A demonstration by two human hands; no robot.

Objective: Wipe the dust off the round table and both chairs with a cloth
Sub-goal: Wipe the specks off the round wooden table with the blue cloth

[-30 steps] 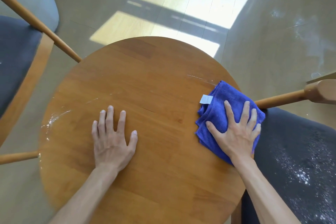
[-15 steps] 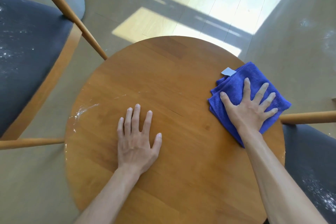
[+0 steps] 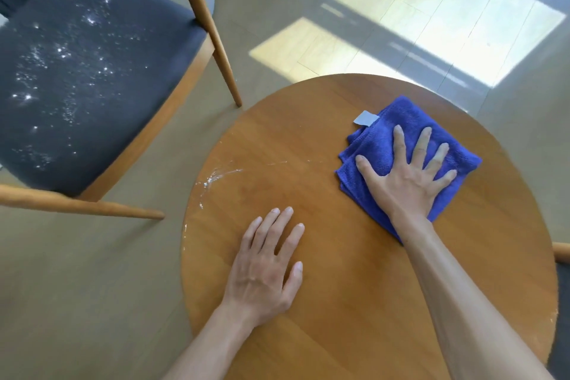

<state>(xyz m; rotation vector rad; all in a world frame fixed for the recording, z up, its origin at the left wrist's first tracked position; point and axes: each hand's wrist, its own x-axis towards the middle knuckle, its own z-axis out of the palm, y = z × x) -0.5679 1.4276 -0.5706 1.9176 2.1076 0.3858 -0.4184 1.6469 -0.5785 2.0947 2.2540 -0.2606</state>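
Wiping the round surface [image 3: 354, 302], with the folded blue cloth [image 3: 401, 133] lying flat on its far right part. Pinned there by the right hand [image 3: 407, 176], fingers [image 3: 401, 145] straight and spread wide over the fabric, palm down, nothing pinched. Braced by the left hand [image 3: 268, 265], flat on bare wood nearer the body, fingers straight and only slightly apart, holding nothing.

White dust [image 3: 216, 177] streaked near the left edge, with more specks trailing down that rim. Probably the next target: best reached by sweeping the cloth leftward in one long pass, keeping the whole palm pressing so the folds stay stacked and do not roll up. Better to pull the powder inward and gather it into the cloth than to push it over the edge onto the floor [image 3: 92, 287]. Worth lifting the left hand out of the path first, or shifting it back. Worth watching the grey label [image 3: 365, 118] at the cloth's far corner, so it does not drag.

Dark seat of the chair [image 3: 77, 86] at upper left, heavily speckled white, not yet wiped. Only a sliver of the second chair [image 3: 562, 251] visible at the right edge.
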